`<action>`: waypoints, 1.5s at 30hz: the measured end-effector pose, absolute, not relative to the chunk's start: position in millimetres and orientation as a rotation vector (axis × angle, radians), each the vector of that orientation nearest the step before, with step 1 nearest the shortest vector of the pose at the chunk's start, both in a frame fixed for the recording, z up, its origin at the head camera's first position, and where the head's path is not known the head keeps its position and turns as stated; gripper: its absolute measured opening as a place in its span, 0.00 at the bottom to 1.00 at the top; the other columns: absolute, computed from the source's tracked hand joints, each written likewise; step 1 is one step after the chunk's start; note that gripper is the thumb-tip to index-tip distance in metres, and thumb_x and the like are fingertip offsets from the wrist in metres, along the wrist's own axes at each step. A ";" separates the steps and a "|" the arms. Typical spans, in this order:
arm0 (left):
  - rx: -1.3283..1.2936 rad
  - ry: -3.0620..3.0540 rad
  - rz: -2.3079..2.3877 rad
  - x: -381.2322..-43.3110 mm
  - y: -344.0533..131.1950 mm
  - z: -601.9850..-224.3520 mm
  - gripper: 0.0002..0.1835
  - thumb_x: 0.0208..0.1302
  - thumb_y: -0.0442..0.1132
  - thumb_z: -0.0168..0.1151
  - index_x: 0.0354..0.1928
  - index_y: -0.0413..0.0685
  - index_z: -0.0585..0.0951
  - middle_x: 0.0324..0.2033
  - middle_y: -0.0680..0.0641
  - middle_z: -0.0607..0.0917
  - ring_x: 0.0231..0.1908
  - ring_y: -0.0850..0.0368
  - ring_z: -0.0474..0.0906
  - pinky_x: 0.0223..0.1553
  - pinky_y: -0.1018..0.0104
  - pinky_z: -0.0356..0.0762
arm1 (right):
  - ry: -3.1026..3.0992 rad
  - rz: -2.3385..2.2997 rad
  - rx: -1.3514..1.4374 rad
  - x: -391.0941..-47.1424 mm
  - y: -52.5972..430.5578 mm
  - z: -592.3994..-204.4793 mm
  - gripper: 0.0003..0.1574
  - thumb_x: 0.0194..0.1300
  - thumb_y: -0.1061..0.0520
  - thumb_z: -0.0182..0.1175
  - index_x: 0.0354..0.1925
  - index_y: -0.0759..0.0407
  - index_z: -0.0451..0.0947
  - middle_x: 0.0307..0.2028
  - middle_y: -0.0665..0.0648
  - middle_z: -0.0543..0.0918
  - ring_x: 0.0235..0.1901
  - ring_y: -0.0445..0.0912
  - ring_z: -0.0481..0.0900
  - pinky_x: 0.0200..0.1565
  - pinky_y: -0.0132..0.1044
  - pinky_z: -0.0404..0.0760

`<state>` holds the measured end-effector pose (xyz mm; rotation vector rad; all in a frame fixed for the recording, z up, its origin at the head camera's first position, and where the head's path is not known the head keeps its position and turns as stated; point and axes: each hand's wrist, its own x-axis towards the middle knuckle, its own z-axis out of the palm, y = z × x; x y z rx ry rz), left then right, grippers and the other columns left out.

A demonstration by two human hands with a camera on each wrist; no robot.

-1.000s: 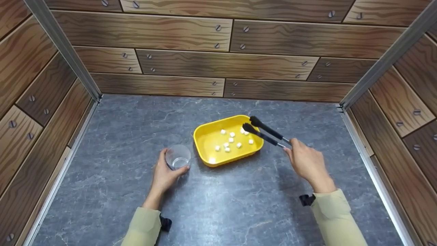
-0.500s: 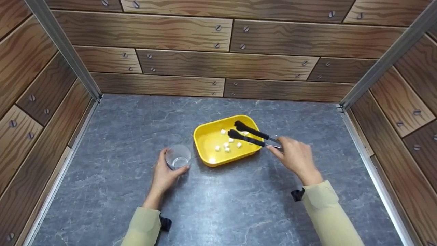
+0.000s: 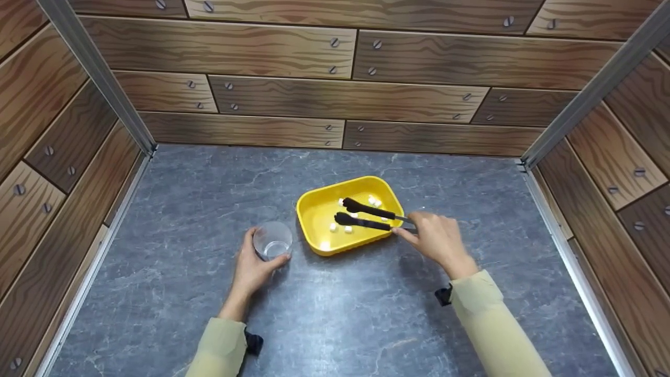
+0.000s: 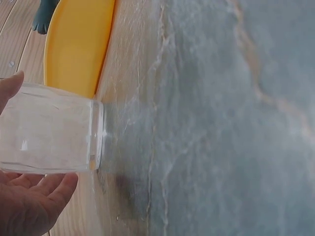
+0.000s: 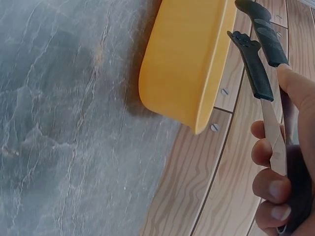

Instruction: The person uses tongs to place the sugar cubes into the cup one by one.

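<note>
My left hand holds a clear cup on the grey surface, left of a yellow tray. In the left wrist view, thumb and fingers lie on opposite sides of this cup, and nothing shows inside it. My right hand grips a pair of tongs with metal arms and black tips. The tips are apart, over the tray's middle, and partly cover several small white cubes scattered in it. In the right wrist view, curled fingers wrap the handles of the tongs, with the tips above the tray's rim.
Wood-patterned walls with printed screws close in the back and both sides. Metal strips run along the side edges of the grey marbled surface.
My right hand has brought the tongs left and toward me, from the tray's right end to over its middle. The left hand and cup have stayed put.
</note>
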<state>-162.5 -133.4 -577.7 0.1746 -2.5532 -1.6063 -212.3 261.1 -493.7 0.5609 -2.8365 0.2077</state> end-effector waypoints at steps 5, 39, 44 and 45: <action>0.155 -2.540 -1.612 -162.6 -133.4 -578.4 0.52 0.44 0.49 0.81 0.68 0.40 0.62 0.62 0.30 0.70 0.61 0.35 0.68 0.62 0.44 0.67 | -2.870 0.170 0.563 -214.4 255.6 -494.3 0.28 0.61 0.32 0.63 0.32 0.56 0.80 0.20 0.51 0.77 0.13 0.43 0.65 0.14 0.37 0.60; 0.172 -2.537 -1.631 -163.5 -134.1 -580.6 0.55 0.43 0.50 0.82 0.70 0.40 0.62 0.65 0.31 0.67 0.64 0.35 0.64 0.64 0.43 0.63 | -2.971 0.052 0.663 -228.6 229.2 -500.2 0.28 0.62 0.32 0.62 0.31 0.56 0.83 0.17 0.48 0.74 0.15 0.44 0.67 0.18 0.41 0.68; 0.171 -2.540 -1.622 -163.3 -133.5 -580.2 0.55 0.43 0.49 0.82 0.70 0.39 0.61 0.65 0.31 0.67 0.64 0.36 0.65 0.64 0.44 0.63 | -2.971 0.047 0.670 -230.5 227.9 -500.2 0.28 0.61 0.32 0.63 0.30 0.55 0.82 0.16 0.48 0.74 0.15 0.45 0.68 0.17 0.42 0.69; 0.172 -2.544 -1.616 -163.3 -133.4 -580.2 0.55 0.43 0.49 0.82 0.70 0.39 0.61 0.65 0.32 0.67 0.64 0.36 0.65 0.64 0.44 0.63 | -2.971 0.045 0.672 -230.8 227.8 -500.0 0.27 0.61 0.33 0.63 0.29 0.55 0.82 0.16 0.48 0.74 0.15 0.45 0.68 0.17 0.43 0.69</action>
